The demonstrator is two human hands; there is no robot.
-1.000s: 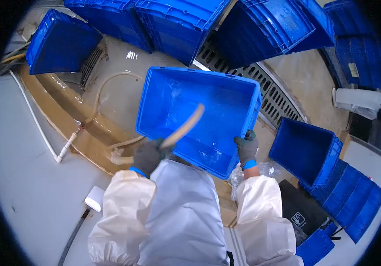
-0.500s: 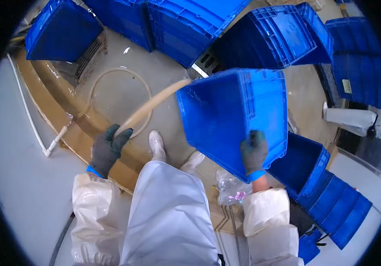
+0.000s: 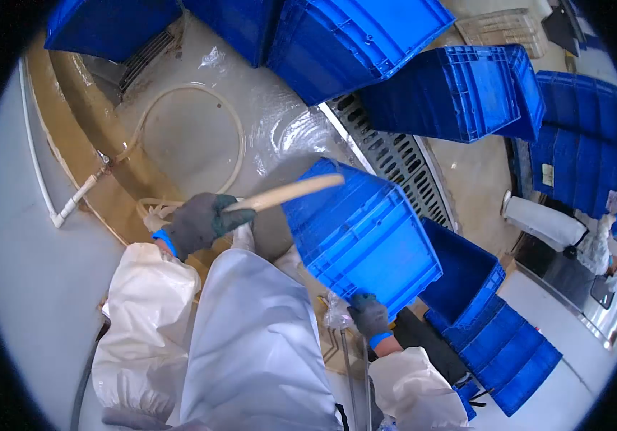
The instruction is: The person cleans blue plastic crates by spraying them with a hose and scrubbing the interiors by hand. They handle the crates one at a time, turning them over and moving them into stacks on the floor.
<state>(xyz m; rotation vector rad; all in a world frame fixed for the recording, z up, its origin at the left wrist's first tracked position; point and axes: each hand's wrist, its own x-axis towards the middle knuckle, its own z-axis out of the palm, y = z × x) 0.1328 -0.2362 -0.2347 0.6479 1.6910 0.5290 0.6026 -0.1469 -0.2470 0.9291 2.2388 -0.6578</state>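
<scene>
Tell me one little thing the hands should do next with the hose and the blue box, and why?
Maybe the left hand should sweep the hose slowly along the blue box. The hose's open end already points over it, and the right hand grips its edge, with the ribbed outside turned toward the person.

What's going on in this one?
A person in gloves, white sleeves and a pale apron is handling a blue crate. The right hand grips its edge, holding it tilted with its ribbed outside in view. The left hand holds a pale hose, its end in front of the crate. More blue crates stand around, some beside a slotted floor drain.
</scene>
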